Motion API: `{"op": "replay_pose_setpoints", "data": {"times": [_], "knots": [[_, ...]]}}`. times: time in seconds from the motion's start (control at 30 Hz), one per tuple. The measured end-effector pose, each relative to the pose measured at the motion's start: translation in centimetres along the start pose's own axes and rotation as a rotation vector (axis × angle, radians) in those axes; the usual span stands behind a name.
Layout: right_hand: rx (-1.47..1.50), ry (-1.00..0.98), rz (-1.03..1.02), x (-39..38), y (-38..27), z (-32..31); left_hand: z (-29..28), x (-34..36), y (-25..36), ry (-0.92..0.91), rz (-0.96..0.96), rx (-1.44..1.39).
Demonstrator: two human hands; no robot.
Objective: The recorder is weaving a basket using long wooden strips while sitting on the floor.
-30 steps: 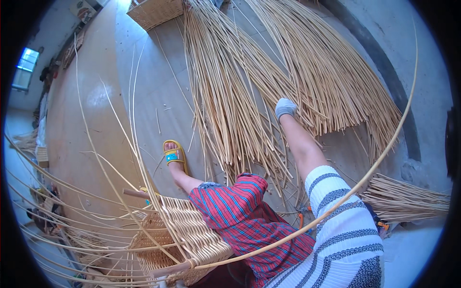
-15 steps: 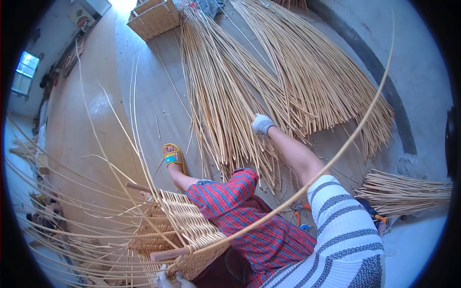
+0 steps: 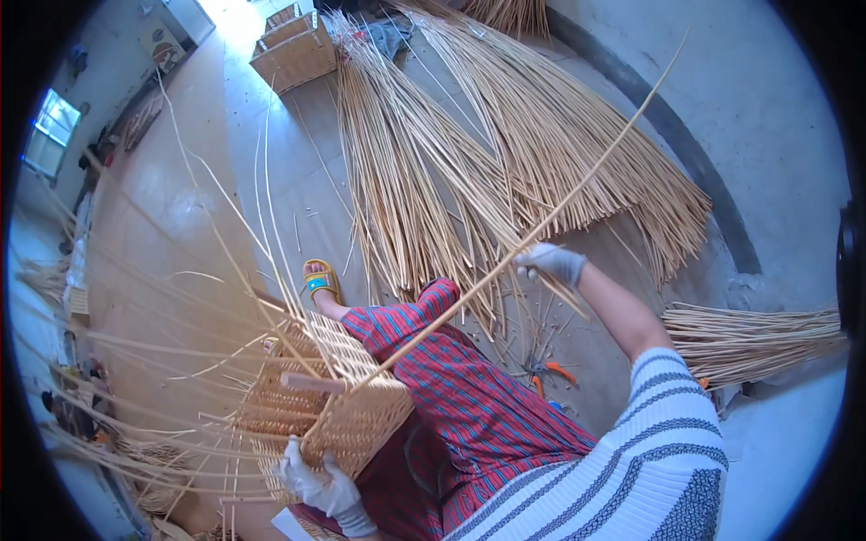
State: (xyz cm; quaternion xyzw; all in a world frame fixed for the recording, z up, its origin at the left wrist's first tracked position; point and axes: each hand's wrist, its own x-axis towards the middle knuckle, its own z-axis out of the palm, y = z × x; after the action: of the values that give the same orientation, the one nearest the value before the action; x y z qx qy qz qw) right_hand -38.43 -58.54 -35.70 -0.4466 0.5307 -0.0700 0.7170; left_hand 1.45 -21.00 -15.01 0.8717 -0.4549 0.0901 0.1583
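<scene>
My right hand (image 3: 552, 263), in a pale knitted glove, is closed round a few straight wicker rods (image 3: 568, 296) at right of centre, over the lower ends of the spread bundles (image 3: 424, 225). Below, my gloved left hand (image 3: 313, 473) grips the side of a woven wicker basket (image 3: 361, 424) resting against my legs. Long loose stakes fan from the basket to the left and upward, and a wooden bar (image 3: 311, 381) crosses its top. One long rod rises from the basket diagonally past my right hand.
A woven box (image 3: 293, 63) stands at the back beside cane piles. Another bundle (image 3: 749, 343) lies at right near orange-handled cutters (image 3: 550, 370). My slippered foot (image 3: 320, 280) rests on the tiled floor. Assorted items line the left wall below a window (image 3: 50, 133).
My right hand has drawn back from the bundles toward me, bringing rods with it. My left hand has risen from the lower edge onto the basket, which appears turned, the long rod tilting leftward.
</scene>
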Motion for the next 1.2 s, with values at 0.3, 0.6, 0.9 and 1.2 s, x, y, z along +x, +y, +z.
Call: {"op": "replay_pose_setpoints", "data": {"times": [0.3,0.6,0.9,1.2], "knots": [[0.773,-0.646,-0.388,-18.5,-6.1,21.1,1.1,-5.1,7.6,-0.775,-0.278,-1.599],[0.925,-0.82,-0.457,-17.8,-0.7,34.7,-3.6,-9.9,-0.6,-0.899,0.105,-0.959],[0.728,-0.816,-0.003,-20.7,4.4,36.0,-10.3,-16.9,-13.4,-0.345,0.12,-0.169],[-0.388,-1.157,-0.029,-26.7,1.7,39.3,-7.0,-15.9,-13.3,0.169,0.023,-0.434]]}}
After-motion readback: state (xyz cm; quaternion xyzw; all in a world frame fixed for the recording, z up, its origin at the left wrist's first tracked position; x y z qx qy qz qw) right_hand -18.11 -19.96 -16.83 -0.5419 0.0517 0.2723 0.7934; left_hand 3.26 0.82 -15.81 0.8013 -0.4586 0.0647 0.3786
